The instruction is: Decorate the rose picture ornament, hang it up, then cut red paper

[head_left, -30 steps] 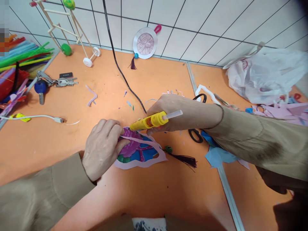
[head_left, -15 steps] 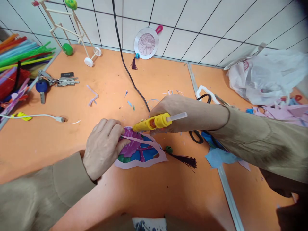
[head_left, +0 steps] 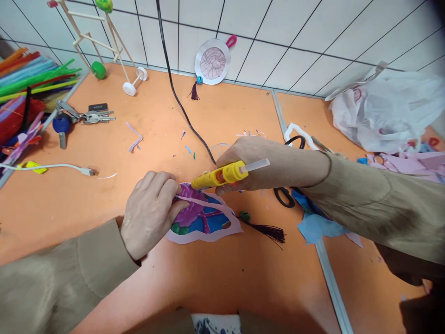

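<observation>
My right hand is wrapped round a yellow hot glue gun, with a clear glue stick poking out of its back end. The gun's tip meets the upper edge of a round fabric piece with a purple flower on blue. A pale pink border strip runs along the lower edge, and part of it crosses over the fabric. My left hand pinches the fabric piece and the strip at the left side. From the right side of the piece extend a green bell and a dark tassel.
Black-handled scissors lie partly under my right arm, near blue fabric scraps. A black cord runs to the glue gun. Keys, a white cable, a wheeled stick frame and a plastic bag lie around.
Both hands, the glue gun and the fabric piece keep almost the same positions. The view has shifted very slightly, and the black cord's upper part sits a little further left.
</observation>
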`<state>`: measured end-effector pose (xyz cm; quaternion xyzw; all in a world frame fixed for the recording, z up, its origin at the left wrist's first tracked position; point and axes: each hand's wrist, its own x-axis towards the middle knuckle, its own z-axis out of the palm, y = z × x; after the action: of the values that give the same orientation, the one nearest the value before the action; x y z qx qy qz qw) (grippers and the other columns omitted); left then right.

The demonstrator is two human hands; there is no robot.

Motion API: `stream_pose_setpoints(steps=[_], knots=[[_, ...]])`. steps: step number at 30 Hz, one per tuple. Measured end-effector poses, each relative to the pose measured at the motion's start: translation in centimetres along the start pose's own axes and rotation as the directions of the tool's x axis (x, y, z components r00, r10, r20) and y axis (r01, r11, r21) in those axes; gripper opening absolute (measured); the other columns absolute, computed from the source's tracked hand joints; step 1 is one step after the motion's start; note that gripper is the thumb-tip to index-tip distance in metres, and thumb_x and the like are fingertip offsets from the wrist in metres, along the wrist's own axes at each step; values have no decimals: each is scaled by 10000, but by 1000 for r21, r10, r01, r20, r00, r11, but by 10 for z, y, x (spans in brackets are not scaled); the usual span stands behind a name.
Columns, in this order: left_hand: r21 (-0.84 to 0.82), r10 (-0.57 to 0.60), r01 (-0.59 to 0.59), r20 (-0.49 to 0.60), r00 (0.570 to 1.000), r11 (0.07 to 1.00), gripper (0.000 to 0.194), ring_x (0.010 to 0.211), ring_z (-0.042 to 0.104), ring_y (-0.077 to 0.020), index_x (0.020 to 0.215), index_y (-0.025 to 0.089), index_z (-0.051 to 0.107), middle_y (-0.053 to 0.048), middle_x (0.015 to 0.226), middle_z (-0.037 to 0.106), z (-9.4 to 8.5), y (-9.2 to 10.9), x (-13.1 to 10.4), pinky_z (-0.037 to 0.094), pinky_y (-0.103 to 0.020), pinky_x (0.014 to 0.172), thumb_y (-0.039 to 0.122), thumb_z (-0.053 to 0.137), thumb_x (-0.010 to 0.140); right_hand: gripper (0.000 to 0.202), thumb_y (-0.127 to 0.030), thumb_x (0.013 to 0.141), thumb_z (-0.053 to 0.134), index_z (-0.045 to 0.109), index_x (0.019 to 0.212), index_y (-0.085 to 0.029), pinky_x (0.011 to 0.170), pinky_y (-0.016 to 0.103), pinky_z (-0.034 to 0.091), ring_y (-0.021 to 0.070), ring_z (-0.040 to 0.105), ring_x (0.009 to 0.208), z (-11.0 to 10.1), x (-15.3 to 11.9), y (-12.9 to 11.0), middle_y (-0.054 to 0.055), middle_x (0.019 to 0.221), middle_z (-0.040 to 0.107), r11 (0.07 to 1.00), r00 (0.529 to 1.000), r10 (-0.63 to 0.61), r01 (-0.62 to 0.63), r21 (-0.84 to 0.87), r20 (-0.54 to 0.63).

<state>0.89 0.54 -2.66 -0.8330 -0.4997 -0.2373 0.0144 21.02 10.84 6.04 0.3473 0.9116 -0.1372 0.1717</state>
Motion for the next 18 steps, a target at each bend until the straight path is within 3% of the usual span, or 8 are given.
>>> stream_pose_setpoints(steps=[4, 8, 11, 15, 18], knots=[[-5, -10, 10, 5, 1000, 1000, 146, 785, 507, -252, 841, 181, 511, -92, 891, 618, 1, -1, -1, 443, -374, 663, 292, 592, 888, 342, -484, 761, 695, 566, 657, -185, 521, 255, 253, 109, 452, 509, -6, -5, 7, -20, 559, 539, 998, 999, 50, -50, -23, 19], [-1, -11, 11, 0, 1000, 1000, 110, 811, 529, -262, 894, 164, 542, -102, 906, 631, 1, 0, -1, 455, -380, 675, 262, 591, 887, 307, -492, 797, 642, 576, 754, -194, 550, 269, 277, 143, 497, 617, -3, -12, 26, 8, 693, 575, 999, 985, -45, 43, -15, -166], [5, -15, 15, 8, 1000, 1000, 136, 836, 543, -271, 942, 156, 561, -109, 932, 640, 1, 1, -1, 462, -385, 689, 273, 599, 883, 254, -405, 853, 557, 601, 956, -177, 570, 278, 303, 175, 538, 721, 4, -11, 42, 59, 880, 607, 996, 951, -87, 80, -34, -298], [14, -31, 31, 8, 999, 999, 194, 856, 557, -274, 1034, 145, 563, -116, 974, 649, 0, 2, -1, 469, -383, 694, 271, 591, 889, 571, -201, 761, 587, 472, 1321, -205, 586, 286, 313, 168, 513, 710, 19, 0, 65, 110, 1121, 552, 986, 958, -77, 32, -166, -276], [11, -41, 41, 12, 999, 999, 208, 874, 564, -273, 1058, 156, 552, -115, 1000, 650, 1, 1, -2, 472, -384, 703, 276, 589, 892, 674, -106, 720, 553, 416, 1376, -176, 647, 313, 360, 164, 504, 740, 30, 10, 85, 134, 1171, 522, 977, 959, -140, 93, -190, -248]])
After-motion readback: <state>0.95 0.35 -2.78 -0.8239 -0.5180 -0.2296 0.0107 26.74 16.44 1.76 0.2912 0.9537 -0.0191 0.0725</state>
